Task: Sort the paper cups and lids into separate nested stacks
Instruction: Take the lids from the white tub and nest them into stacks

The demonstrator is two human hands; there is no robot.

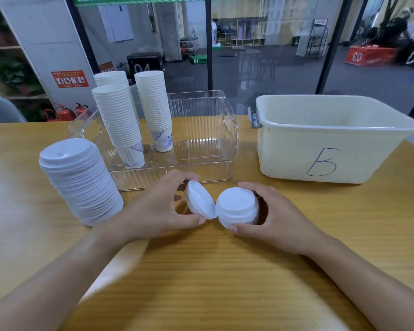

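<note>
Below frame centre, left hand point(158, 206) pinches a tilted lid point(199, 200), its edge touching the small lid stack point(237, 206) gripped by right hand point(275, 211).

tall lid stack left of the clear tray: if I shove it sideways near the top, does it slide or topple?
Probably topples or shears. The lid stack already leans and stands free on the wooden table, apart from the clear tray. The thin white lids look light and smooth, so upper ones would likely slip off first. A push at the base seems safer.
</note>
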